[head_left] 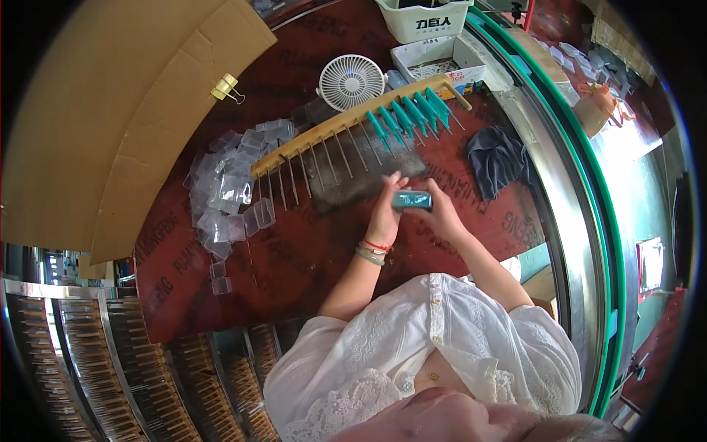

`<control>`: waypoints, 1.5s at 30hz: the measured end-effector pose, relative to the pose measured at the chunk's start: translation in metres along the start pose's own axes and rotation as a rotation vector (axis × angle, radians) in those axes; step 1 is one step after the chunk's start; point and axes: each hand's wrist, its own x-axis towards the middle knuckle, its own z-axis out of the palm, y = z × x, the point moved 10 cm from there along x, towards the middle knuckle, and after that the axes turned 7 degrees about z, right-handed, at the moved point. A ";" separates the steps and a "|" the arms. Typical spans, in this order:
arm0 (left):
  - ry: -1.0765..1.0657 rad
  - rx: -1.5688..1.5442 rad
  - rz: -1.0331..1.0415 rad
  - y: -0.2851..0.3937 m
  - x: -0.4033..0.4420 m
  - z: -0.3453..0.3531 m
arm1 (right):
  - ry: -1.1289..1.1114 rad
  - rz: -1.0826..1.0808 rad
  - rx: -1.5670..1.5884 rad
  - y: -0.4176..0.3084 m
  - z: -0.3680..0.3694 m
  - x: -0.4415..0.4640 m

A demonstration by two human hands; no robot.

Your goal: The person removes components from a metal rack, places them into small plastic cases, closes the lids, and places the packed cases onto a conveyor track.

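A small teal rectangular piece with a glossy, see-through face (412, 200) is held between my two hands above the dark red board. My right hand (442, 215) grips its right end with fingers and thumb. My left hand (384, 214), with red and pale bracelets at the wrist, is closed at the piece's left end; some of its fingertips point upward. Just beyond my hands lies a wooden bar (331, 127) with a row of thin metal rods. Several teal pieces (416, 113) sit on the rods at its right end; the left rods are bare.
Clear plastic pieces (234, 188) are heaped at the left. Behind the bar stand a white fan (352, 82), an open box (471, 66) and a white tub (427, 26). A dark cloth (499, 158) lies right, near the green-edged rail (600, 158). Cardboard (147, 96) rises left.
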 end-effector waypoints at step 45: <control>0.028 0.396 0.583 0.092 0.075 0.023 | 0.437 0.278 -0.992 0.018 -0.098 -0.032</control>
